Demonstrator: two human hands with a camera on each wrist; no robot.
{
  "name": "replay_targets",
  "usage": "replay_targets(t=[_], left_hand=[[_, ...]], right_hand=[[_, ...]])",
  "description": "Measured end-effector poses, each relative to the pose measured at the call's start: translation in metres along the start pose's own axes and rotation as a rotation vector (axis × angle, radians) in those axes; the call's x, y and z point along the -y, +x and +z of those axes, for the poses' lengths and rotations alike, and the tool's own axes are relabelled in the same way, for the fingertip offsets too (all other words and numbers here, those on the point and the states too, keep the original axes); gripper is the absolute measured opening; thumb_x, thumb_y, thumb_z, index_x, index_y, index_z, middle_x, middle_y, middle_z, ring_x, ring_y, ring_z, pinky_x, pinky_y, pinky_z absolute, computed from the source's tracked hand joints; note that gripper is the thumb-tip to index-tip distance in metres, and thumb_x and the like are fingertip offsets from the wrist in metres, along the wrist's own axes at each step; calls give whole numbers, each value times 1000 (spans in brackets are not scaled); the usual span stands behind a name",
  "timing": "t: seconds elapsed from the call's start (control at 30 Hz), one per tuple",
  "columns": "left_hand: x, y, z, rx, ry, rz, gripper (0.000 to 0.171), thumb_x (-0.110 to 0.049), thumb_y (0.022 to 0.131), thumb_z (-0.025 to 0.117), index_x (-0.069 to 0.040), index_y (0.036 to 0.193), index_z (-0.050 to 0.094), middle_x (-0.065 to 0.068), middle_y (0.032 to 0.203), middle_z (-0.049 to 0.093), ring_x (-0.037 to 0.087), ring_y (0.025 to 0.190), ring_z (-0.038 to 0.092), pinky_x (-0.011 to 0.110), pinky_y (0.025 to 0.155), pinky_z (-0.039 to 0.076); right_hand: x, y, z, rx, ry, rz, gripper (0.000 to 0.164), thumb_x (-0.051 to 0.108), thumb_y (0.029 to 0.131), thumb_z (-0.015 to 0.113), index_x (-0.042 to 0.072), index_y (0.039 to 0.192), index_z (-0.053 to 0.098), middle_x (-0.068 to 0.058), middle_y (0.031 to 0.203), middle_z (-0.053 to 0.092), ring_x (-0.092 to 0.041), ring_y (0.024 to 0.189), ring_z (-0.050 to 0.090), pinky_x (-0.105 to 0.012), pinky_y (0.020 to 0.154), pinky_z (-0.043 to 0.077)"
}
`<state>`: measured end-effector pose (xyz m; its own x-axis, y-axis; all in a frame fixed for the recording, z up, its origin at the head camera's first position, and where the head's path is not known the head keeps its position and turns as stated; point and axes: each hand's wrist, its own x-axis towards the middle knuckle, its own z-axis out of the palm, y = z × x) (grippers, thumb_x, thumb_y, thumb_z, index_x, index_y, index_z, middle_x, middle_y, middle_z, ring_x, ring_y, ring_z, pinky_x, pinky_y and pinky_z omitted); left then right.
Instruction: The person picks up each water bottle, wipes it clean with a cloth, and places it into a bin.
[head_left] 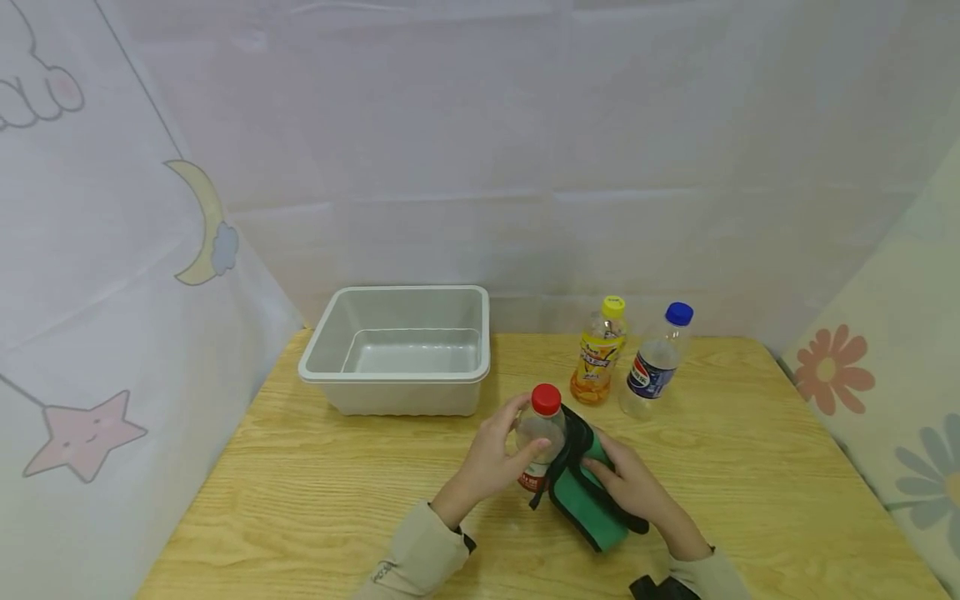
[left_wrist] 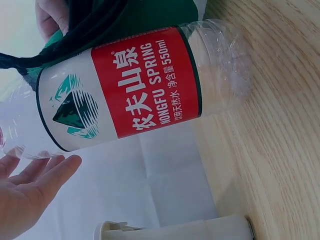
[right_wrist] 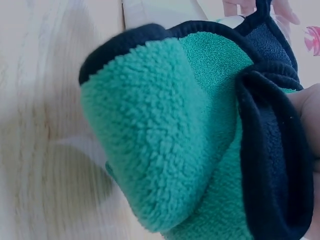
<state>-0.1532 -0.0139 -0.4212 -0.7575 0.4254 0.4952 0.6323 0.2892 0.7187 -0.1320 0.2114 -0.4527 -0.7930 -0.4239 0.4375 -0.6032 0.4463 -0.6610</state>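
Observation:
A clear plastic water bottle [head_left: 542,429] with a red cap stands upright on the wooden table. My left hand [head_left: 491,457] holds it around the shoulder, thumb at the front. Its red and white label [left_wrist: 150,87] faces the left wrist view. With my right hand [head_left: 633,483] I grip a folded green cloth [head_left: 588,504] edged in black, pressed along the bottle's right side. The cloth's fluffy green surface [right_wrist: 145,120] fills much of the right wrist view, and its black loop hangs near the label. Part of my right hand is hidden behind the folds.
Behind my left hand sits an empty light grey plastic basin [head_left: 405,396]. To the back right are a bottle with a yellow cap [head_left: 597,358], orange at its base, and a clear bottle with a blue cap [head_left: 654,367]. A pale cloth backdrop [head_left: 450,167] borders the table [head_left: 300,500].

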Motion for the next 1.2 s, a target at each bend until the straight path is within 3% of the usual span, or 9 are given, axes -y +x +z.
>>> replay_targets(t=[0.2, 0.47, 0.6, 0.83, 1.07, 1.2], left_hand=[[1, 0, -2, -3, 11, 11, 53, -26, 87, 62, -1, 129, 44, 10, 122, 44, 22, 100, 48, 31, 83, 49], [0, 1, -6, 37, -40, -15, 53, -20, 87, 63, 1, 131, 42, 10, 120, 44, 30, 109, 46, 31, 85, 49], [-1, 1, -7, 50, -42, -44, 54, -20, 87, 63, -3, 133, 40, 10, 117, 46, 27, 108, 46, 30, 86, 49], [-2, 1, -9, 65, -61, -76, 51, -19, 87, 63, -5, 130, 40, 8, 120, 47, 22, 109, 46, 29, 86, 48], [0, 0, -11, 77, -55, -57, 44, -19, 89, 61, -4, 126, 42, 7, 121, 47, 24, 110, 47, 32, 87, 48], [1, 0, -11, 69, -37, -45, 44, -17, 88, 61, -3, 126, 44, 8, 121, 49, 25, 110, 48, 33, 87, 48]], right_hand=[[5, 0, -8, -41, -4, -8, 47, -12, 82, 57, -6, 128, 44, -17, 114, 58, -4, 99, 53, -18, 79, 46], [12, 7, -19, -72, -34, -44, 52, -15, 79, 59, -3, 129, 45, -15, 116, 57, -4, 103, 52, -14, 83, 42], [15, 11, -21, -86, -54, -48, 53, -15, 78, 59, -1, 128, 47, -11, 114, 58, -5, 99, 54, -15, 79, 44], [23, 17, -23, -108, -74, -79, 59, -16, 77, 60, -1, 131, 43, -17, 119, 56, -7, 103, 53, -15, 82, 43], [30, 24, -27, -86, -85, -93, 58, -14, 78, 60, -3, 132, 41, -16, 114, 58, -13, 99, 55, -23, 79, 47], [34, 28, -28, -78, -98, -48, 58, -11, 81, 60, -1, 133, 39, -16, 116, 57, -16, 100, 56, -29, 78, 48]])
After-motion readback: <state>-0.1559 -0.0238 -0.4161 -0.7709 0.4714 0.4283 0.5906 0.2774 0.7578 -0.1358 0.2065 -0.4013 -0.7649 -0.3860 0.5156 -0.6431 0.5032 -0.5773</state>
